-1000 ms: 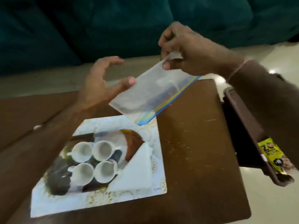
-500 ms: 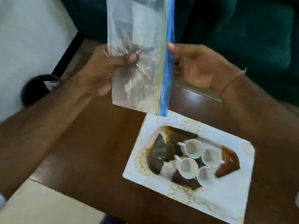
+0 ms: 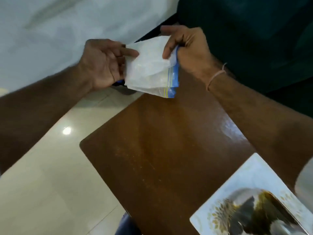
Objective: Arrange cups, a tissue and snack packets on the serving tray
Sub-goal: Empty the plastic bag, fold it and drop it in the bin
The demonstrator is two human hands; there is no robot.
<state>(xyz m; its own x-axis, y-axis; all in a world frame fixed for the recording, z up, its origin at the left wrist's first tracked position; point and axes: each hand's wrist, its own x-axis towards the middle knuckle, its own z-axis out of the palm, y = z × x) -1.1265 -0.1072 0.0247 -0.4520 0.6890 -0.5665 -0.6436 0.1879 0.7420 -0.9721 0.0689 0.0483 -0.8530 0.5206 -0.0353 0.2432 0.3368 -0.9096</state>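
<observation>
Left hand [image 3: 103, 65] and right hand [image 3: 188, 48] both pinch a crumpled clear zip-top plastic bag with a blue seal strip [image 3: 150, 70] above the brown wooden table [image 3: 160, 141] | step: likely folding the emptied bag aside | patterned white serving tray [image 3: 250, 200] at lower right, cups out of view | next: fetch snack packets.

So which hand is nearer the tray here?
Right. The right hand is up at the zip bag, its forearm running back beside the tray. The left hand holds the bag's far side.
</observation>
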